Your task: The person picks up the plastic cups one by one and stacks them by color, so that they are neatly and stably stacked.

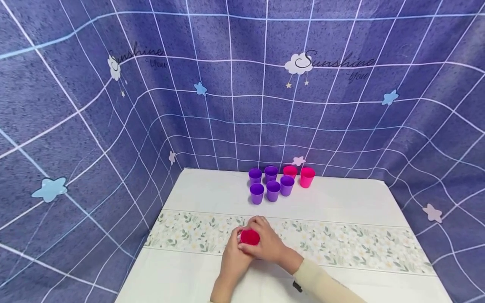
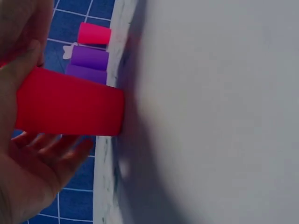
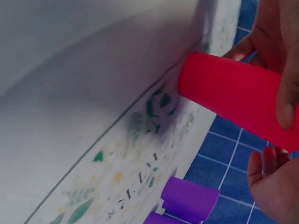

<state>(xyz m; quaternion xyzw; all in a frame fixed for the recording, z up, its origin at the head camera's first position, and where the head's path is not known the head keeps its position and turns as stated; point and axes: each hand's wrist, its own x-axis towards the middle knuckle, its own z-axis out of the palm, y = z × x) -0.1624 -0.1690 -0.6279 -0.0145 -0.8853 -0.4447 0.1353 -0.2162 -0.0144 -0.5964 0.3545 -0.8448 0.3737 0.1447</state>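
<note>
- A red cup (image 1: 250,237) sits between the two hands, its mouth turned up toward the head camera and its narrower base toward the table (image 1: 212,187).
- The left hand (image 1: 233,257) is on the cup's left side; in the left wrist view its thumb lies across the near wall close to the rim, while its bent fingers lie beside and partly behind the wall, gripping it.
- The right hand (image 1: 270,244) covers the cup's right side, thumb along the near rim and fingers curled around the far side, so it grips the cup too.
- The hands meet around the rim; the lower part of the cup shows bare below them in both wrist views.
- From the head, the cup appears over the floral band (image 1: 348,246); whether its base touches the table cannot be told.
- Beyond the hands, well apart from them, five purple cups (image 1: 273,192) and two pink cups (image 1: 307,178) stand upright in a group near the table's far edge.
- Behind them hangs a blue gridded curtain (image 1: 246,105); a pale sleeve (image 1: 322,282) covers the right forearm.
</note>
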